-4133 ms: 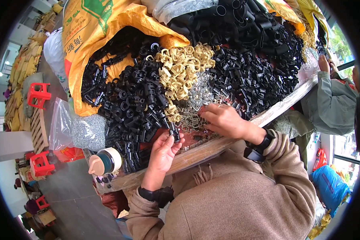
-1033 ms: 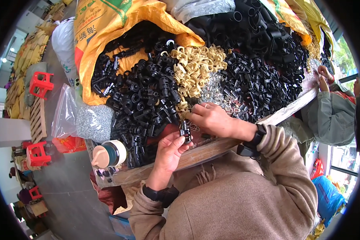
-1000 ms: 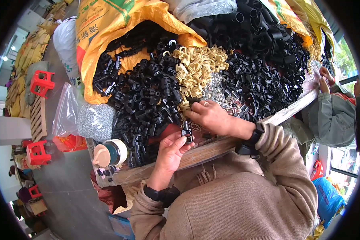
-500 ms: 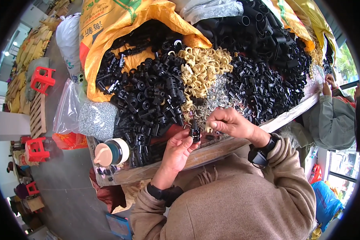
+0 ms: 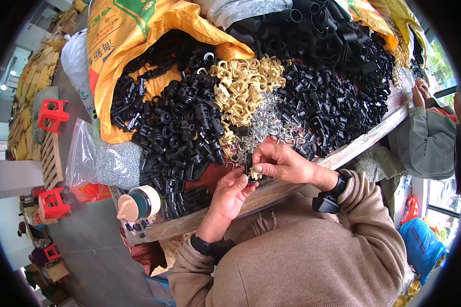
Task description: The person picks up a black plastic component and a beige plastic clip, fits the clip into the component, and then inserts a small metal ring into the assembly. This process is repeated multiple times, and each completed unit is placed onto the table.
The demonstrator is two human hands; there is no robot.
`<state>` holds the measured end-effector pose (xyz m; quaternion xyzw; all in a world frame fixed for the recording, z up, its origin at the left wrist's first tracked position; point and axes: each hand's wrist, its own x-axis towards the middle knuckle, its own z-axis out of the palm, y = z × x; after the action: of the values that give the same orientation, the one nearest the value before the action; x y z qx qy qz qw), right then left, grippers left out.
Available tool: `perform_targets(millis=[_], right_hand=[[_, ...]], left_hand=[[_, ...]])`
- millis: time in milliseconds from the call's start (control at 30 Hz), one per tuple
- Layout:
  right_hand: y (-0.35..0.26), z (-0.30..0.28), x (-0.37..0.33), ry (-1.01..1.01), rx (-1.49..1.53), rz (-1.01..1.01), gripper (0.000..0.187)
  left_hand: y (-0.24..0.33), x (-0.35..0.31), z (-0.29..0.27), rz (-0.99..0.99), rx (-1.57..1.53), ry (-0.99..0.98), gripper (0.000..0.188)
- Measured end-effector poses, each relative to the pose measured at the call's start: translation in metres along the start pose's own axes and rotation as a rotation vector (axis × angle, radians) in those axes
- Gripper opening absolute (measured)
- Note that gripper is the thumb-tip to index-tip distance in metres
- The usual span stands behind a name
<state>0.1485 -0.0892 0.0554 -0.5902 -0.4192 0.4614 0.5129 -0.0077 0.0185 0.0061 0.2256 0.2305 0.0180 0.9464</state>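
Note:
Close to the table's front edge, my left hand (image 5: 229, 196) is closed on a black plastic fitting (image 5: 249, 166). My right hand (image 5: 283, 164) pinches a small beige plastic clip (image 5: 255, 174) against that fitting, and the two parts touch. My fingers cover much of both pieces. Just beyond my hands lies a scatter of bent metal wire clips (image 5: 265, 130). A heap of beige clips (image 5: 246, 87) rises behind them, with black ribbed fittings (image 5: 182, 123) piled to its left and small black pieces (image 5: 328, 105) to its right.
An orange woven sack (image 5: 120, 56) spills black fittings at the back left. A lidded cup (image 5: 147, 200) and a clear bag of small screws (image 5: 119, 165) stand at the left edge. Black tubes (image 5: 338, 38) lie at the back. Another person (image 5: 426, 138) works at the far right.
My right hand has brought the beige clip left and down against the black fitting. My left hand still holds the fitting. The whole view has shifted slightly.

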Motion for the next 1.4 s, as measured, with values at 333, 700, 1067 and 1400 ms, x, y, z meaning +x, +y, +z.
perform_targets(millis=[333,700,1067,1400], right_hand=[[0.016,0.013,-0.005,0.174,0.054,-0.079,0.015],[0.033,0.025,-0.009,0.181,0.035,-0.053,0.017],[0.008,0.011,-0.016,0.132,-0.26,-0.069,0.014],[0.014,-0.001,-0.015,0.06,-0.243,-0.179,0.011]], left_hand=[[0.0,0.002,0.007,0.002,-0.008,-0.017,0.024],[-0.002,-0.002,0.006,-0.018,0.101,-0.008,0.02],[-0.006,0.004,0.008,0.048,0.212,0.016,0.02],[-0.005,0.004,0.009,-0.083,0.066,-0.003,0.022]])
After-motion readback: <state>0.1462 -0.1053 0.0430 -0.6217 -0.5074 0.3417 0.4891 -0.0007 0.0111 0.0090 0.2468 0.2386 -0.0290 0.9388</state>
